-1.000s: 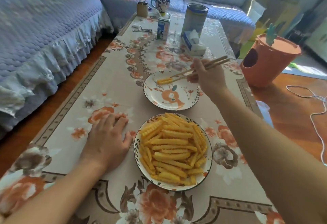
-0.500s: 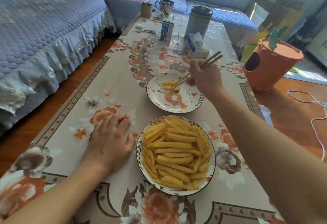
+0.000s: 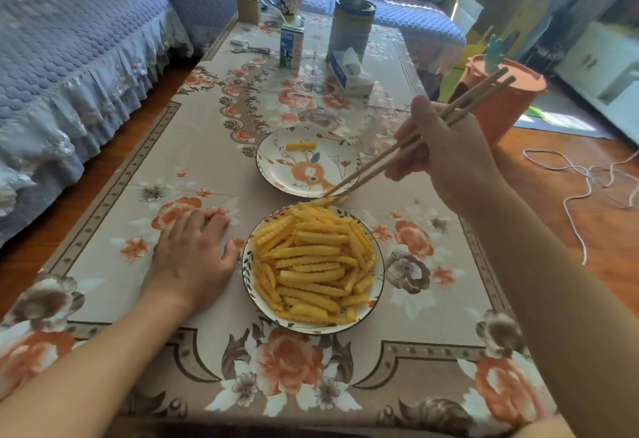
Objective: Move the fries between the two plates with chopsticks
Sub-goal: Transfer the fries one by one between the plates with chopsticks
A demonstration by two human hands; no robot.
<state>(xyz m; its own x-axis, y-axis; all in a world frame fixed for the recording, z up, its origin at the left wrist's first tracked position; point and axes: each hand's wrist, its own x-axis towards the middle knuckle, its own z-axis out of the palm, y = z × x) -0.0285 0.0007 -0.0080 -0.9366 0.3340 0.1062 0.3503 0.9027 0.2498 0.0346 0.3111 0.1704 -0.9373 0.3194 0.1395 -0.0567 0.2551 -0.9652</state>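
Head view: a person's right hand (image 3: 446,157) grips a pair of chopsticks (image 3: 408,147), tips lowered onto the far edge of the heaped fries (image 3: 311,261) on the near plate (image 3: 377,285). One fry (image 3: 301,146) lies on the far plate (image 3: 345,157), beyond the tips. The left hand (image 3: 193,251) rests flat, fingers straight, just left of the full plate. A clean lift likely means closing the tips around one fry's middle and keeping it level.
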